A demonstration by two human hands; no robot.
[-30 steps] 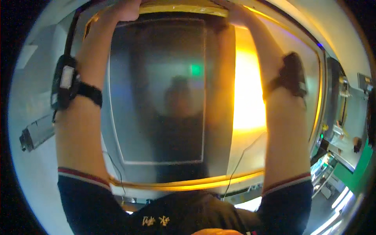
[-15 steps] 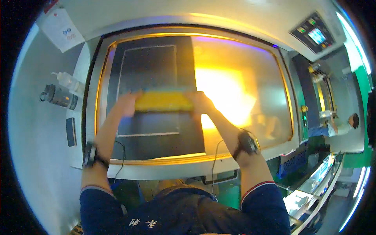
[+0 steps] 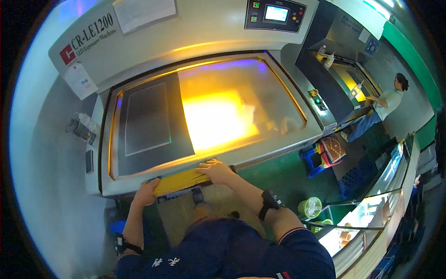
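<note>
Both my hands are on a long, flat yellow block (image 3: 179, 182), whose exact kind I cannot make out. It lies level at the front edge of a large machine bed. My left hand (image 3: 147, 191) grips its left end, the thumb uppermost. At the other end, my right hand (image 3: 215, 171) lies over the top, its fingers bent around the corner. Beyond the block, a dark sheet (image 3: 148, 104) with a thin pale rectangular outline covers the left part of the bed. Bright yellow light glows on the bare bed surface (image 3: 278, 109) beside it.
A control panel (image 3: 275, 16) sits on the machine's raised cover. Left of the bed are a phone (image 3: 89, 161) and a dark bottle (image 3: 80, 131). At the right, a person (image 3: 388, 104) works at another machine. A green bin (image 3: 310, 208) stands on the floor.
The yellow block, held in both hands, has come back from over the dark sheet to the bed's front edge. My view has tilted up, showing more of the machine cover and room.
</note>
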